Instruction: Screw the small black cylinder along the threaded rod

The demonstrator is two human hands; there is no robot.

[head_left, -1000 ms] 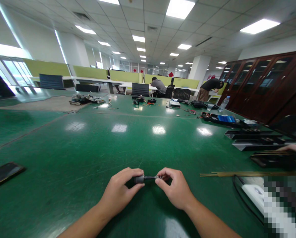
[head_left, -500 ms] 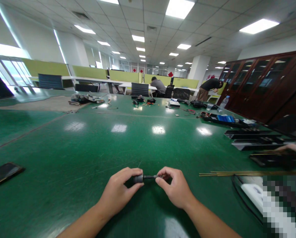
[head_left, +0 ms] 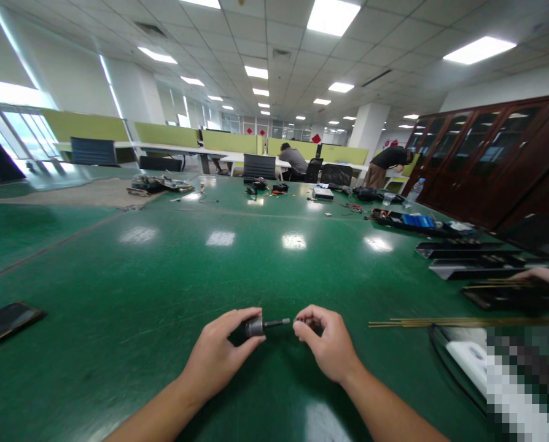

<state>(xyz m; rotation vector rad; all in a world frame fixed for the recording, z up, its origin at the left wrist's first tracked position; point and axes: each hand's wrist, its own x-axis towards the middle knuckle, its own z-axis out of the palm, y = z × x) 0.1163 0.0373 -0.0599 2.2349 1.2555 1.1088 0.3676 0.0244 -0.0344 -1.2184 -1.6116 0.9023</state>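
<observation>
Left hand (head_left: 226, 347) grips a dark cylindrical part (head_left: 255, 326) between thumb and fingers, thin shaft pointing toward the right hand (head_left: 327, 341). Right hand pinches a small piece (head_left: 302, 320), mostly hidden by the fingertips; it sits just beside the shaft tip, gap visible. Both hands over the near middle of the green table (head_left: 186, 264). Phone-like dark slab (head_left: 10, 324) at left edge. Right side: thin brass-coloured rods (head_left: 417, 323), white device (head_left: 468, 359) with black cable, black metal channels (head_left: 468, 268), another person's hand (head_left: 544, 276) at the dark pieces there. Far side: blue item (head_left: 417, 220) in a black tray, clear bottle (head_left: 415, 191), white box (head_left: 323, 193), loose electronics. Two people in background, one seated (head_left: 293, 159), one bending (head_left: 389, 164).
</observation>
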